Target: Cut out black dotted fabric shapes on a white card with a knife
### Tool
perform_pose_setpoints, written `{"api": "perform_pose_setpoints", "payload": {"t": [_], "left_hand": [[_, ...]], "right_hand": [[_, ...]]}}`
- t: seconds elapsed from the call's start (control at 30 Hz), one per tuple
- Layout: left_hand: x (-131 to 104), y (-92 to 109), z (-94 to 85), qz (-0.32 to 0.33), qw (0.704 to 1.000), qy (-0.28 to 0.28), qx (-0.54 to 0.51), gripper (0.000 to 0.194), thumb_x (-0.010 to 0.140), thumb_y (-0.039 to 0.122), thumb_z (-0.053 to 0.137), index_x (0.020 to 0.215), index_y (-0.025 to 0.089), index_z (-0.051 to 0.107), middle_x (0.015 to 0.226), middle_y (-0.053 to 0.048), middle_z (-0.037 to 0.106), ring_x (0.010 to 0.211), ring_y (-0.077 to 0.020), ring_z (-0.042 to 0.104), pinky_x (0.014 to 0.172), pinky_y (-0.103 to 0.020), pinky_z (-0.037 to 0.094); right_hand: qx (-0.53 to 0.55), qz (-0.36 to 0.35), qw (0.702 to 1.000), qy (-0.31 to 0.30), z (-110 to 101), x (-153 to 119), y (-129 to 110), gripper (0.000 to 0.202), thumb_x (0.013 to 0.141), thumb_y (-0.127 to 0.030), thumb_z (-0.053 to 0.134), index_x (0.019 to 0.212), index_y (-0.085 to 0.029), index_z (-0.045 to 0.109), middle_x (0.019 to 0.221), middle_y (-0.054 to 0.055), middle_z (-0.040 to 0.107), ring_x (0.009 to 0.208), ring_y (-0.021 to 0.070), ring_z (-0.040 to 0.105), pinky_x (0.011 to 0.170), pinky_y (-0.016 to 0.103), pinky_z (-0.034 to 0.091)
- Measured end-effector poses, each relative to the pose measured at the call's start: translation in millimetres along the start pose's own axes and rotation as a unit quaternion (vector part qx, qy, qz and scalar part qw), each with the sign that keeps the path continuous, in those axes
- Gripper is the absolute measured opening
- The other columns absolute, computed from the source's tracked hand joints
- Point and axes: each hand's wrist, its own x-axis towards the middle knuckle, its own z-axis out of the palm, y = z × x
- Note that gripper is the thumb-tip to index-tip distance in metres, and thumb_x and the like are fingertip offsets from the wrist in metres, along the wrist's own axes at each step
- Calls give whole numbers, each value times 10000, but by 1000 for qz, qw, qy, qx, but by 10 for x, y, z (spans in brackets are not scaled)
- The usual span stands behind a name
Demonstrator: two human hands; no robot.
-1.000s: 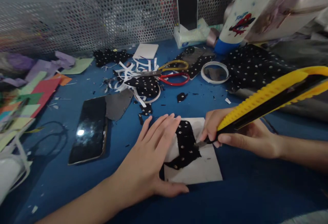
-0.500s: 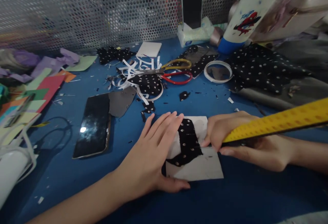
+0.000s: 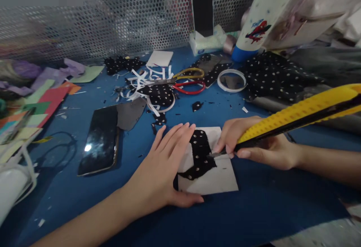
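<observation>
A yellow and black utility knife (image 3: pixel 293 117) is gripped in my right hand (image 3: pixel 254 141), its blade tip touching the right edge of a black polka-dot fabric piece (image 3: pixel 200 151). That fabric lies on a white square of card (image 3: pixel 214 185). My left hand (image 3: pixel 166 164) rests flat over the card's left side, fingers extended and thumb along the near edge; it hides part of the card and fabric. Small dark fabric scraps (image 3: pixel 197 106) lie just beyond the card.
A phone (image 3: pixel 98 139) lies at left, near coloured papers (image 3: pixel 53 98). Beyond are red and yellow scissors (image 3: pixel 188 87), white paper strips (image 3: pixel 138 81), a white ring (image 3: pixel 231 80), more polka-dot fabric (image 3: pixel 276 75), a leaning bottle (image 3: pixel 262 21) and a propped phone (image 3: pixel 202 8) before a perforated metal panel (image 3: pixel 141 21).
My right hand has shifted the knife left, so its blade now shows over the fabric's edge. My left hand keeps its place on the card. The whole view has shifted slightly.
</observation>
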Motion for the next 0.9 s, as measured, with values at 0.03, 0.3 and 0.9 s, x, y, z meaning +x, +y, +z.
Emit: {"api": "perform_pose_setpoints", "payload": {"t": [0.03,0.3,0.9], "left_hand": [[-1,-1,2,2,1000,2,-5,1302,671,679,752,1566,184,-54,1617,-153,202,1485,-383,178,1210,-604,71],[-6,-9,13,9,1000,3,-16,1266,699,740,694,1570,184,-38,1626,-148,179,1496,-369,146,1214,-591,44],[-13,-16,15,14,1000,2,-25,1274,699,733,707,1571,163,-26,1633,-144,153,1505,-350,119,1218,-565,8]], "right_hand": [[-4,3,1000,-3,5,-4,0,101,899,-205,649,969,-137,677,934,101,714,904,173,676,791,280,553],[-17,34,999,9,38,-21,21,122,894,-219,659,994,-155,690,940,92,715,918,180,677,802,293,566],[-68,54,996,-24,1,2,-32,88,890,-169,630,970,-183,664,919,63,712,867,159,673,753,254,546]]}}
